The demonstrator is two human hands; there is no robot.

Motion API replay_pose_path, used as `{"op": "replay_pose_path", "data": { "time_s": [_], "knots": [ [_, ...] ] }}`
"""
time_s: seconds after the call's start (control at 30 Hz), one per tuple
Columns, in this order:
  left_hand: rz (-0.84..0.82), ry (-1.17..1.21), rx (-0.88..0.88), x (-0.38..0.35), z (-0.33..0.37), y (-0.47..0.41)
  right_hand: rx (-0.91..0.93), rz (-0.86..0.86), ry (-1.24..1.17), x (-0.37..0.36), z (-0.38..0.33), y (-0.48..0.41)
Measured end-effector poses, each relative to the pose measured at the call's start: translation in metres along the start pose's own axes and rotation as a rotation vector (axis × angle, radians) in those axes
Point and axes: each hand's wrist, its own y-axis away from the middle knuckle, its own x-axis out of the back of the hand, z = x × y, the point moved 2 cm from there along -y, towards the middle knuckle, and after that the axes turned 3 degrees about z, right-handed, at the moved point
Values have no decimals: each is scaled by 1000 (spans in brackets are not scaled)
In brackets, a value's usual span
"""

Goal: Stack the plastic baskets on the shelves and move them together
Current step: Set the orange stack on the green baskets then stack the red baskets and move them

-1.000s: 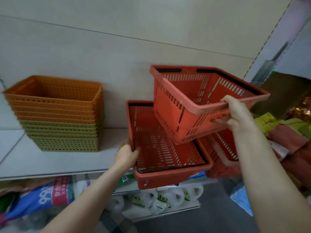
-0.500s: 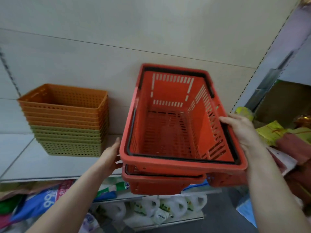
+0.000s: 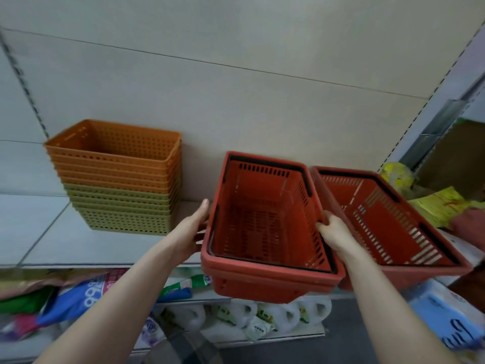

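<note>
Two red plastic shopping baskets sit nested as one stack [image 3: 265,227] on the white shelf [image 3: 52,240], its front end hanging over the shelf edge. My left hand [image 3: 195,227] lies flat against the stack's left wall, fingers extended. My right hand [image 3: 332,232] grips the stack's right rim. Another red basket [image 3: 388,222] stands tilted just right of the stack, touching it. A tall nested pile of orange and green perforated baskets [image 3: 118,177] stands at the left against the back wall.
Yellow and red packaged goods [image 3: 441,206] crowd the shelf's far right. Below the shelf lie white jugs [image 3: 262,316] and colourful bags [image 3: 78,298]. A blue pack [image 3: 451,321] sits at the lower right.
The basket held up in my right hand has come down and nested fully into the one on the shelf. My right hand shifted onto the stack's right rim, uncovering the other red basket.
</note>
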Motion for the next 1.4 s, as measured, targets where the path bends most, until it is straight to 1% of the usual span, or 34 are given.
{"op": "replay_pose_path", "data": {
  "time_s": [0.13, 0.23, 0.37, 0.47, 0.53, 0.6, 0.77, 0.83, 0.97, 1.03, 1.1, 1.2, 1.3, 1.4],
  "knots": [
    [72, -170, -109, -4, -3, -3, -19, 9, 110, -10, 1, -2],
    [127, -227, -138, -6, -6, -5, -16, 17, 158, -11, 0, -4],
    [147, -274, -154, -12, -7, -5, -8, 20, 209, -10, 1, -13],
    [171, -372, -158, -15, -8, -7, 28, 14, 255, -12, -1, -14],
    [192, -508, -187, -15, -6, -9, 44, 5, 286, -12, -3, -12],
    [241, -674, -256, -15, 0, -11, 53, 10, 291, -7, -4, -9],
    [387, -1032, -501, -30, 14, -8, 148, 196, 160, 29, 16, 7],
    [363, -1062, -619, -54, 21, -3, 160, 265, 147, 54, 35, 6],
    [176, -1006, -787, -132, 45, -3, 132, 377, 181, 112, 77, -30],
    [89, -990, -835, -186, 54, -8, 92, 381, 247, 138, 100, -55],
    [21, -977, -783, -246, 57, -21, 81, 361, 308, 163, 123, -81],
    [-28, -1032, -576, -325, 53, -64, 34, 298, 365, 190, 159, -124],
    [36, -1027, -309, -364, 45, -113, -35, 204, 414, 206, 183, -165],
    [133, -982, -101, -373, 31, -141, -125, 65, 424, 206, 207, -203]
  ]
}}
